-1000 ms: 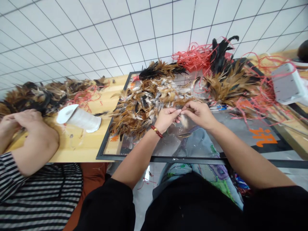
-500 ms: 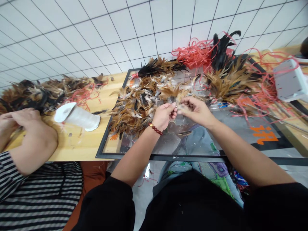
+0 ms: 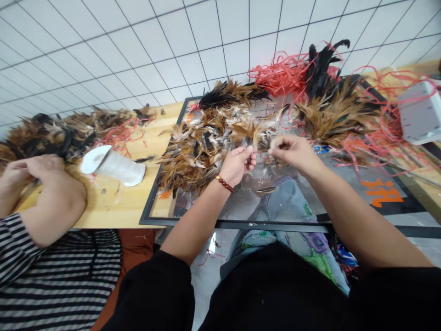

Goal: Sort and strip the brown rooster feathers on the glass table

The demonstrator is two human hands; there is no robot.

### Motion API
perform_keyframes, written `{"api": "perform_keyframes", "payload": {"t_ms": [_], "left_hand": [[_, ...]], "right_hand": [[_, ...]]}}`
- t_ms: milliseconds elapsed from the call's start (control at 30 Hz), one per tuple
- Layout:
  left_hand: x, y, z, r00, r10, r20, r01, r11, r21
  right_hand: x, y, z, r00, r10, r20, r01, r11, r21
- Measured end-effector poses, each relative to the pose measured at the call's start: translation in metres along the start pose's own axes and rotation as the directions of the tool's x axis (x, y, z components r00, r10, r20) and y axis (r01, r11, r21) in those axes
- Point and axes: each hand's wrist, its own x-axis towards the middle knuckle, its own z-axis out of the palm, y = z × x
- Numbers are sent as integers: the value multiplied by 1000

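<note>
My left hand [image 3: 238,165], with a beaded bracelet at the wrist, pinches a small tan feather [image 3: 256,136] that stands up from thumb and fingertips. To its right, a short gap away, my right hand [image 3: 295,154] is closed in a pinch; what lies between those fingertips is too small and blurred to make out. Both hands are above a glass panel with a dark frame [image 3: 193,225]. Just beyond and left of them spreads a heap of brown, black and white feathers [image 3: 196,156]. One loose feather [image 3: 266,189] lies on the glass below the hands.
Red plastic strips [image 3: 282,73] and brown-black feather bunches [image 3: 330,115] lie along the tiled wall. A white box [image 3: 418,112] stands at the right. On the left are a white roll [image 3: 119,166], more feathers [image 3: 58,133] and a co-worker's hands [image 3: 41,168].
My right hand has moved right, away from my left hand, opening a gap between them. The left hand stays nearly in place, still pinching. The view has shifted slightly.
</note>
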Motion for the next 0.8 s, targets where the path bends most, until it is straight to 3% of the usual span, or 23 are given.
{"api": "perform_keyframes", "payload": {"t_ms": [67,233,367,667,800], "left_hand": [[0,1,0,1000,-15,22,15,1000,6],[-1,-1,1,990,-107,92,98,991,91],[-1,-1,2,987,-141,81,136,989,64],[0,-7,4,992,-87,86,77,990,117],[0,-8,2,988,-54,142,36,991,130]], "right_hand": [[-1,-1,0,998,28,55,-27,999,-27],[-8,-5,12,991,21,129,-42,985,168],[-8,-2,14,999,18,39,-24,990,137],[-8,0,16,1000,-7,8,6,997,82],[-10,-6,13,989,60,135,-83,981,173]]}}
